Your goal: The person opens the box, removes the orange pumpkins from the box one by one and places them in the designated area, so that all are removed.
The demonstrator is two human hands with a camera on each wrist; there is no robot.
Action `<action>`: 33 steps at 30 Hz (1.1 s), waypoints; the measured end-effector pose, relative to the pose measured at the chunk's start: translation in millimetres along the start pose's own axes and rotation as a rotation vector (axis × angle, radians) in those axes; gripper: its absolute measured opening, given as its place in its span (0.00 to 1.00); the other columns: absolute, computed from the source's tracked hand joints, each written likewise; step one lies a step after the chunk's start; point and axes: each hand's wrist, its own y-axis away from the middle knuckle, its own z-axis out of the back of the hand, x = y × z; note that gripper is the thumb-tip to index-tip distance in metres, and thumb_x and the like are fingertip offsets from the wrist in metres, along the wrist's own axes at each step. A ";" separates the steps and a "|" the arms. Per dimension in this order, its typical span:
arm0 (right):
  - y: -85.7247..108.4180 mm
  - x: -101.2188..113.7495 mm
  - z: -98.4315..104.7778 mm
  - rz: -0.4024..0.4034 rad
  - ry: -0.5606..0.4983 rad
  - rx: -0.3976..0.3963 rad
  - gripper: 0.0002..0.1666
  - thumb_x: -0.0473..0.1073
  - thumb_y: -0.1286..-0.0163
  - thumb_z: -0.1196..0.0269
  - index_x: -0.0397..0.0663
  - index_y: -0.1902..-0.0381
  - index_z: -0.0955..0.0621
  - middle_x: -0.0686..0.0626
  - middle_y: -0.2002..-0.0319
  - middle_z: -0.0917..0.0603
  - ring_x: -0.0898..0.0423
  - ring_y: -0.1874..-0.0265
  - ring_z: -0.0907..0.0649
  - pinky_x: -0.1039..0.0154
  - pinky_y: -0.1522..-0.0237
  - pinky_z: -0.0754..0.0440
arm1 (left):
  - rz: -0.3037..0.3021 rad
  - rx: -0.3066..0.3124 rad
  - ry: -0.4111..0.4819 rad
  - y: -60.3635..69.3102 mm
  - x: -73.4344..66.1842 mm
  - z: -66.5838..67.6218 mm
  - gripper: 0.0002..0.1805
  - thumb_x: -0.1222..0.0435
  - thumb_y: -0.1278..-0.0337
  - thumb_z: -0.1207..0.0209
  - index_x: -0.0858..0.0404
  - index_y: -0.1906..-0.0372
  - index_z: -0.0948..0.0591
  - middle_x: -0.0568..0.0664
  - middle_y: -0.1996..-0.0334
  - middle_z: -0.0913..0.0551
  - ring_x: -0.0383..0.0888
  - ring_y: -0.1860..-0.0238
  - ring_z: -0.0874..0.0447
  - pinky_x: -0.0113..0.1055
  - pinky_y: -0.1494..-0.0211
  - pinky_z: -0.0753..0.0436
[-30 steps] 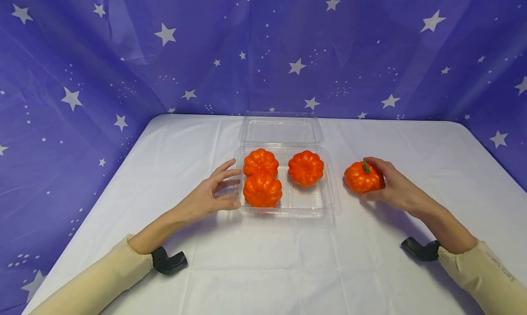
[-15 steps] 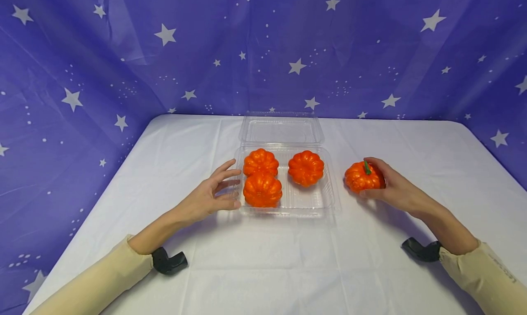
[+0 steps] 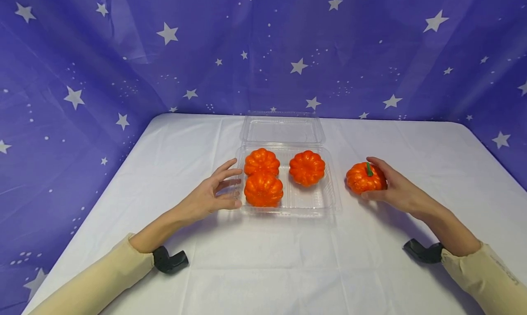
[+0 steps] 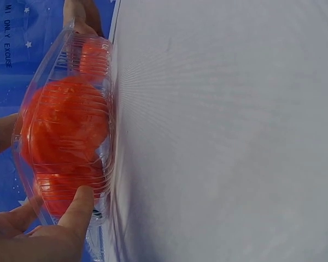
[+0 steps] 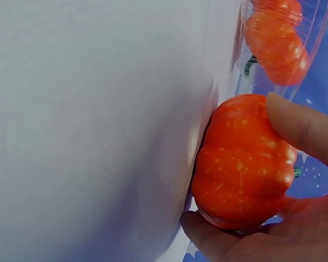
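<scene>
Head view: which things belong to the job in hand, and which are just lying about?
Likely in the job:
stemmed pumpkin, gripped by the right hand
clear container, lid open, left hand at its side
three pumpkins inside it

Just setting or worn gear:
white tablecloth
starry backdrop
black wrist pieces

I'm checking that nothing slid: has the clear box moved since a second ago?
No. In the head view, the box keeps its place against the table's far edge; the whole picture just shifts slightly right.
</scene>
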 end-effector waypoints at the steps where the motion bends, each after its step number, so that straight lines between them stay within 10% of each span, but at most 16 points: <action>1: 0.6 0.1 0.2 -0.003 0.004 -0.001 0.56 0.36 0.38 0.31 0.38 0.23 0.52 0.29 0.29 0.46 0.31 0.33 0.41 0.28 0.34 0.45 | 0.002 0.002 -0.002 -0.5 -0.2 -0.1 0.41 0.69 0.46 0.30 0.66 0.28 0.36 0.44 0.21 0.58 0.58 0.29 0.39 0.42 0.34 0.27; 14: 17.7 18.9 11.2 0.029 0.020 -0.040 0.53 0.43 0.31 0.35 0.43 0.21 0.55 0.31 0.25 0.56 0.26 0.29 0.53 0.26 0.34 0.54 | 0.014 0.006 0.009 -0.8 -1.2 -0.1 0.41 0.69 0.46 0.30 0.66 0.27 0.36 0.43 0.21 0.58 0.58 0.29 0.40 0.40 0.35 0.26; 23: 28.1 48.3 0.6 0.180 0.063 -0.090 0.47 0.36 0.33 0.34 0.41 0.24 0.46 0.34 0.27 0.47 0.32 0.28 0.49 0.30 0.33 0.52 | 0.018 -0.002 0.009 0.3 -1.9 0.7 0.41 0.70 0.45 0.31 0.66 0.28 0.36 0.42 0.21 0.58 0.58 0.29 0.40 0.39 0.35 0.26; 33: 18.1 72.7 -23.1 0.162 0.120 -0.020 0.47 0.47 0.32 0.33 0.46 0.24 0.44 0.39 0.32 0.37 0.35 0.36 0.34 0.30 0.36 0.40 | 0.009 -0.001 0.011 -0.3 -0.6 -1.0 0.41 0.70 0.46 0.31 0.67 0.28 0.36 0.44 0.21 0.58 0.59 0.29 0.40 0.38 0.35 0.26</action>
